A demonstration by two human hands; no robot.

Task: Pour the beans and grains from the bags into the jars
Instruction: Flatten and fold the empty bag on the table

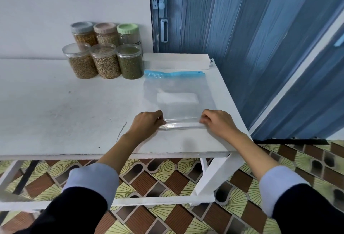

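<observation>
At the back left of the tabletop (55, 107) we are seeing six jars (104, 51) already holding beans and grains, so the pouring is looking nearly or wholly done. To their right the bag (178, 96) is lying flat and empty-looking, our left hand (147, 122) and right hand (217, 122) pinching its near edge with curled fingers (161, 115)
</observation>
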